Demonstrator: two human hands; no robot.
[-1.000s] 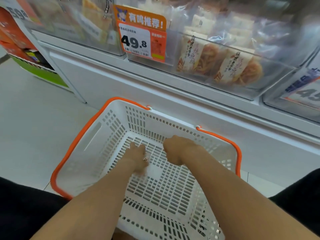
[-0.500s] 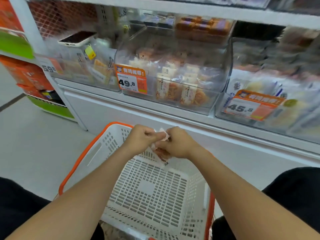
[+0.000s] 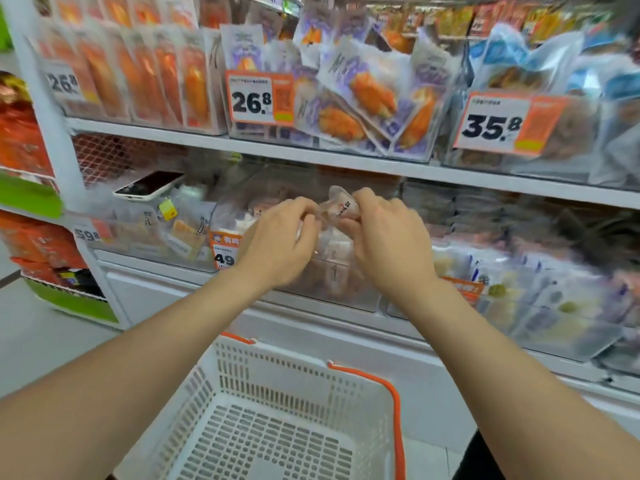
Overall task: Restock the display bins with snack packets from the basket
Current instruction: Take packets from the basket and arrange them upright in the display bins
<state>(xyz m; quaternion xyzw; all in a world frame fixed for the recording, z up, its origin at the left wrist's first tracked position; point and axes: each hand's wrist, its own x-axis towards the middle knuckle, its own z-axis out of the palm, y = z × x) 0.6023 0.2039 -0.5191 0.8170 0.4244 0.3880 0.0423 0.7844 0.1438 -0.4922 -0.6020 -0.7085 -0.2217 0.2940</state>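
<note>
Packet: we hold a small clear plastic snack packet with dark lettering (image 3: pixel 341 207) between both hands, in front of the clear plastic display bin (image 3: pixel 332 289) on the lower shelf.
Left hand: our left hand (image 3: pixel 280 237) pinches the packet's left end, fingers curled.
Right hand: our right hand (image 3: pixel 384 237) grips its right end.
Basket: the white perforated plastic basket with an orange rim (image 3: pixel 277 393) sits below our forearms.
Phone: a dark-screened smartphone (image 3: pixel 149 183) lies on the neighbouring bin, left.
</note>
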